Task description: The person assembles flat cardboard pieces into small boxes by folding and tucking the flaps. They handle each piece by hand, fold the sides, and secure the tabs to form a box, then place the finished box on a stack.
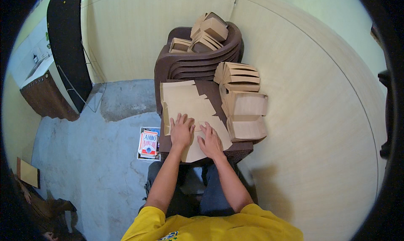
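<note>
A flat, unfolded brown cardboard box blank with notched edges lies across the seat of stacked brown plastic chairs. My left hand rests on the blank near its left side, fingers stretched toward the far end. Beside it, my right hand touches the same cardboard, fingers partly spread and slightly bent. Neither hand grips anything. Along the seat's right side stand nested folded cardboard boxes, with another fanned bundle of cardboard boxes just beyond.
More folded boxes sit on top of the chair stack's back. On the floor to the left is a white box of packs and small items. A pale panel wall curves close on the right. Someone in dark clothing shows at lower left.
</note>
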Motion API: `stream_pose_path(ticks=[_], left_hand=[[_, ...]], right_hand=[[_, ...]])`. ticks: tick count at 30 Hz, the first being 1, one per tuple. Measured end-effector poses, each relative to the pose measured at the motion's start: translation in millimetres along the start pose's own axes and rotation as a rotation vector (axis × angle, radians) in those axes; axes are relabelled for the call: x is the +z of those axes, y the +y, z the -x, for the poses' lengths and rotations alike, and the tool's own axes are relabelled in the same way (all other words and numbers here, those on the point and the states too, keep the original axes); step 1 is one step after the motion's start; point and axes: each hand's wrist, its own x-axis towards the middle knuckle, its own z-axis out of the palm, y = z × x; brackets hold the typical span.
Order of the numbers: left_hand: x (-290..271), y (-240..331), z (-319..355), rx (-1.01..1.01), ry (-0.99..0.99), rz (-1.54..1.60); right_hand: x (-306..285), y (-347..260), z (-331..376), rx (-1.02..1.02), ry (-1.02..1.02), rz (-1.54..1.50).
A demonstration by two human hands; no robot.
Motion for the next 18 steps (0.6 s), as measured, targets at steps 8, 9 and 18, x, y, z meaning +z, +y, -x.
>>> stream_pose_path(ticks=[8,9,18], left_hand=[[1.4,-4.4,0.0,0.033,-0.020,0.025],[1.2,-4.7,0.1,0.028,-0.038,0.031],[-4.8,6.6,-0.5,-0.010,0.045,0.026]], right_hand=[[7.7,-1.9,-15.8,-0.043,-0.090,0.475],[9.0,-1.1,-21.4,-0.053,-0.075,0.496],[5.0,12.9,-74.7,0.371,0.068,0.110]])
